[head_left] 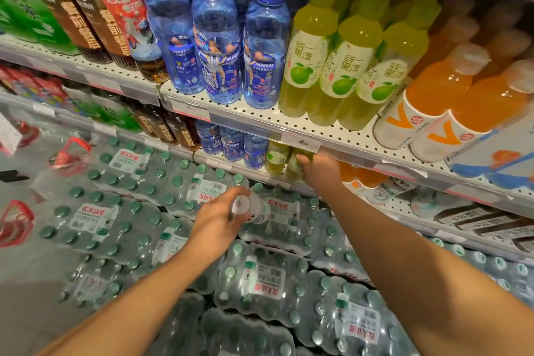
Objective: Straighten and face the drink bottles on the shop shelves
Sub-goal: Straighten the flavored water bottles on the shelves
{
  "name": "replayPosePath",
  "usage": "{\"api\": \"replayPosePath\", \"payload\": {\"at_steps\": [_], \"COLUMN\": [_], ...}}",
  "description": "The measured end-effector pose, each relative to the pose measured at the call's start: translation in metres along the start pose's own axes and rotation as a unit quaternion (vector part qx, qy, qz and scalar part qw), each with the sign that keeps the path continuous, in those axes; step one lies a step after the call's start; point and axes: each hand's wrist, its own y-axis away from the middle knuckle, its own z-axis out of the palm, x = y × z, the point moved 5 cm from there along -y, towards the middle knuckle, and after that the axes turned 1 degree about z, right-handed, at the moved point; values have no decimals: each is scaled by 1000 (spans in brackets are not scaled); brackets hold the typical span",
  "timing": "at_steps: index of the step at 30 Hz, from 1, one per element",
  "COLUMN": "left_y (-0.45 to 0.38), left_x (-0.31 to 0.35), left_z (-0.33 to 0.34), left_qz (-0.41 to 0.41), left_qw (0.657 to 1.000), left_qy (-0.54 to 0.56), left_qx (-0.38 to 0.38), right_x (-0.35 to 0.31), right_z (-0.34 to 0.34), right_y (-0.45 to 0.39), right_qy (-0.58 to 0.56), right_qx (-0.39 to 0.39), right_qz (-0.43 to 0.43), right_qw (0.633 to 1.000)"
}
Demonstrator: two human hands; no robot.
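White perforated shop shelves [332,127]; a yellow-green plastic bottle [293,166] labelled 统一果漾 on the lower shelf is gripped by right hand [320,172]. A clear bottle [251,206] is held by left hand [219,215] over 农夫山泉 water packs [260,286].

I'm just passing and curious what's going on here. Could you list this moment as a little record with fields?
place: shop drink shelves above stacked water packs
left hand: holds a clear bottle, its bottom end toward the camera
right hand: fingers curled round a yellow-green bottle on the lower shelf
upper shelf: blue, yellow-green and orange bottles in rows
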Motion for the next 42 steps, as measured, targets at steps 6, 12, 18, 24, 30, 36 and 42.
{"api": "replayPosePath", "payload": {"at_steps": [6, 12, 18, 24, 30, 36, 42], "left_y": [-4, -10, -18, -19, -19, -15, -4], "left_x": [7, 11, 13, 25, 53, 89, 132], "left_z": [6, 9, 19, 41, 72, 101, 133], "left_qz": [-4, -17, -43, -55, -52, -23, 39], "left_qw": [1000, 1000, 999, 998, 996, 995, 990], "left_qy": [1, -19, -32, -19, -17, -12, 6], "left_qx": [-1, 0, 2, -21, -74, -94, -133], "right_x": [6, 17, 15, 17, 26, 55, 93], "right_z": [3, 6, 21, 59, 80, 84, 77], "right_y": [-10, 16, 66, 115, 143, 167, 191], "right_qy": [-60, -226, -281, -344, -372, -422, -424], "right_qx": [-36, 64, 96, -10, -12, 48, 96], "right_qz": [22, 43, -38, -32, -25, 11, 38], "right_qw": [997, 971, 954, 939, 928, 905, 900]}}
